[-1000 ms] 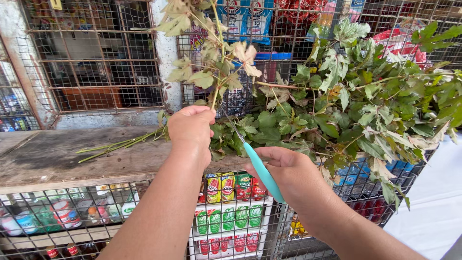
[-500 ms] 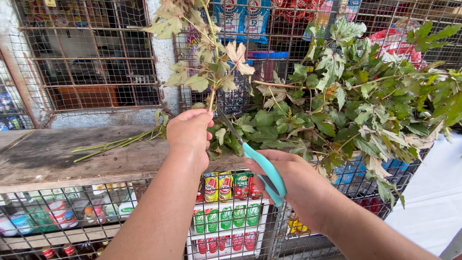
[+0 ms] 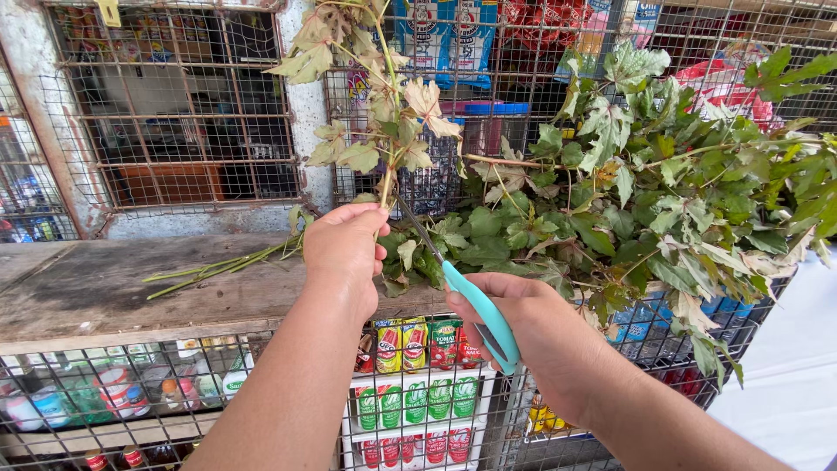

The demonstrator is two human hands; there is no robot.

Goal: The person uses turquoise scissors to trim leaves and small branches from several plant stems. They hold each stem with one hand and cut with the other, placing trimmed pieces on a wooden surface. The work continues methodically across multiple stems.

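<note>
Cutting a leafy stem with scissors.
My left hand [image 3: 343, 249] grips the stem [image 3: 384, 131] upright, fingers clamped; my right hand [image 3: 532, 336] fingers are clamped on the teal scissors [image 3: 471, 305], blades at it.

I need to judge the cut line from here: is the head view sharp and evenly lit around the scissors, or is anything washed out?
Head view: even daylight, left hand, right hand and teal scissors sharp; the white surface at the right edge is overexposed; shelves behind the wire mesh are dim; straight lines bow slightly near the edges.
</note>
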